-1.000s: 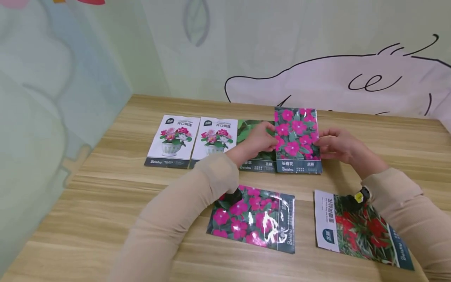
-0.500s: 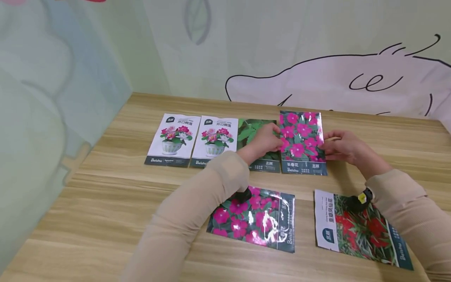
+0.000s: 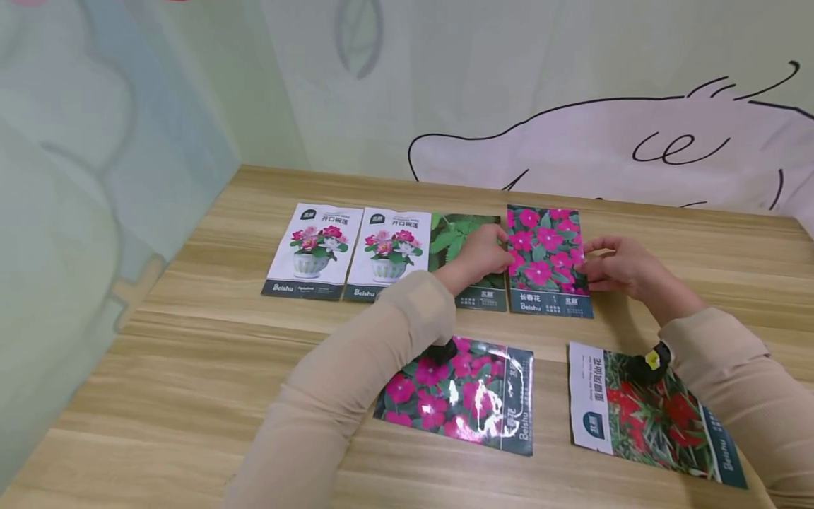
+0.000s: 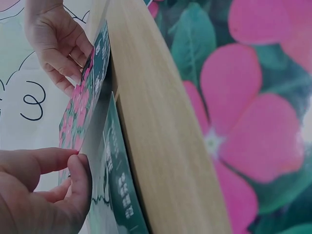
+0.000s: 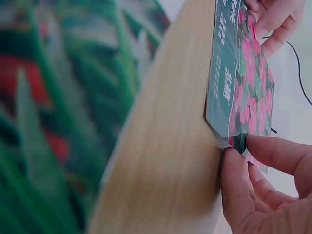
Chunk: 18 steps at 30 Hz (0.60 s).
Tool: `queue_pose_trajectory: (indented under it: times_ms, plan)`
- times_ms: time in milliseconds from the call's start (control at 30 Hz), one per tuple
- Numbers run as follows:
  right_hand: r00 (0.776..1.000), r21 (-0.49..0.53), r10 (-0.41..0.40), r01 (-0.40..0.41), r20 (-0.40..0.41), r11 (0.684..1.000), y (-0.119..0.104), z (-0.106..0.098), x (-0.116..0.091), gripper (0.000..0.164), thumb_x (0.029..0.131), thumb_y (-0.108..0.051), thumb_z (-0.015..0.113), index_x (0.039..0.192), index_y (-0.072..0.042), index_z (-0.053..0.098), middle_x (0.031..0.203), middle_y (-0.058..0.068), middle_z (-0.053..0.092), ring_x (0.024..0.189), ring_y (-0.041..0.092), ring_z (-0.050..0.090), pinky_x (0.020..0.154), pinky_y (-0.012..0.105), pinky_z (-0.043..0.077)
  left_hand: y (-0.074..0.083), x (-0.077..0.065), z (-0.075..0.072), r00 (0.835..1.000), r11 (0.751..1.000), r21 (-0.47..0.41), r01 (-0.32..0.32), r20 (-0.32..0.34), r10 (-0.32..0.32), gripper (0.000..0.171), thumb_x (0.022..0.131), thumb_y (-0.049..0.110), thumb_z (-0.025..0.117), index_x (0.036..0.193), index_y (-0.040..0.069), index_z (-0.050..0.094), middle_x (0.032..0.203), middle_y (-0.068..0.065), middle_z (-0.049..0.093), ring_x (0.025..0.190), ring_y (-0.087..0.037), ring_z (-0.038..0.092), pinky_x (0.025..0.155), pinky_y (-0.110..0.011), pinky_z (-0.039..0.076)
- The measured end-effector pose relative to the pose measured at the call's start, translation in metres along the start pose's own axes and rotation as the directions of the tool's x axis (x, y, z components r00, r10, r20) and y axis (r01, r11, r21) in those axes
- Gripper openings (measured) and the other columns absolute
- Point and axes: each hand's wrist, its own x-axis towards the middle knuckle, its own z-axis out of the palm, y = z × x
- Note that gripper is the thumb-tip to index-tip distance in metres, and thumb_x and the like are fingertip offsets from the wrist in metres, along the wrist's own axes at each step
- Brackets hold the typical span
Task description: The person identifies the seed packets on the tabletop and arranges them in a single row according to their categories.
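The pink-flower packet (image 3: 545,254) was between my two hands, face up at the right end of a row. My left hand (image 3: 480,254) pinched its left edge between thumb and forefinger, while the fingers of my right hand (image 3: 620,268) gripped its right edge close to the lower corner. In the wrist views it seemed slightly raised from the desk (image 3: 210,367), though I could not tell how much of it touched. I judged its placing nearly finished: about in line, not yet released.

Just left of the pink-flower packet lay the green-leaf packet (image 3: 453,240), partly hidden by my left hand. Farther left of it were two white potted-flower packets (image 3: 389,244), side by side. Those three lay face up, the right way round for me, and looked done.

Nearer to me than the pink-flower packet, a matching glossy packet (image 3: 467,396) lay turned sideways, partly hidden by my left sleeve (image 3: 356,382). Nearer and to the right of it, the red-flower packet (image 3: 655,410) also lay sideways, partly behind my right sleeve (image 3: 731,375). Neither was in the row, so I counted both as left. Beyond the pink-flower packet rose a wall (image 3: 521,155) with black line drawings.
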Motion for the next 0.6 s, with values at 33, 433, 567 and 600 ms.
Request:
queue_pose_trajectory:
  times_ms: [33, 433, 567, 600]
  plan:
    - [1.000, -0.003, -0.002, 0.002, -0.003, 1.000, -0.0001, 0.0005, -0.0002, 0.046, 0.089, -0.006, 0.061, 0.128, 0.001, 0.037, 0.087, -0.001, 0.057, 0.071, 0.010, 0.059, 0.070, 0.025, 0.055, 0.0002, 0.0002, -0.0001, 1.000, 1.000, 0.011, -0.004, 0.000, 0.004, 0.032, 0.084, -0.010, 0.058, 0.115, -0.009, 0.050, 0.056, -0.003, 0.047, 0.046, -0.007, 0.044, 0.047, -0.014, 0.040]
    - [1.000, -0.027, -0.017, 0.017, -0.006, 0.999, 0.0008, 0.0025, -0.0010, 0.053, 0.089, -0.006, 0.061, 0.133, 0.004, 0.033, 0.093, 0.003, 0.053, 0.071, 0.008, 0.058, 0.069, 0.025, 0.055, 0.0005, 0.0007, -0.0016, 1.000, 0.998, 0.060, 0.012, -0.002, -0.012, 0.041, 0.084, -0.007, 0.059, 0.124, -0.009, 0.049, 0.061, -0.002, 0.049, 0.048, -0.008, 0.048, 0.049, -0.014, 0.045]
    - [1.000, -0.022, -0.023, 0.023, 0.007, 1.000, 0.0011, 0.0014, -0.0003, 0.054, 0.090, -0.005, 0.059, 0.135, 0.006, 0.032, 0.088, 0.000, 0.054, 0.070, 0.007, 0.058, 0.068, 0.024, 0.055, 0.0011, 0.0000, -0.0061, 1.000, 0.996, 0.089, 0.000, 0.008, -0.001, 0.044, 0.085, -0.006, 0.057, 0.127, -0.008, 0.046, 0.056, -0.002, 0.049, 0.046, -0.008, 0.047, 0.049, -0.014, 0.041]
    - [1.000, -0.018, -0.024, 0.024, 0.012, 1.000, 0.0012, 0.0009, -0.0002, 0.054, 0.090, -0.005, 0.059, 0.135, 0.006, 0.031, 0.087, -0.001, 0.054, 0.069, 0.007, 0.058, 0.068, 0.025, 0.055, 0.0009, 0.0001, -0.0075, 1.000, 0.996, 0.084, 0.001, 0.011, -0.002, 0.045, 0.085, -0.006, 0.057, 0.128, -0.008, 0.046, 0.055, -0.001, 0.048, 0.046, -0.008, 0.045, 0.049, -0.014, 0.040]
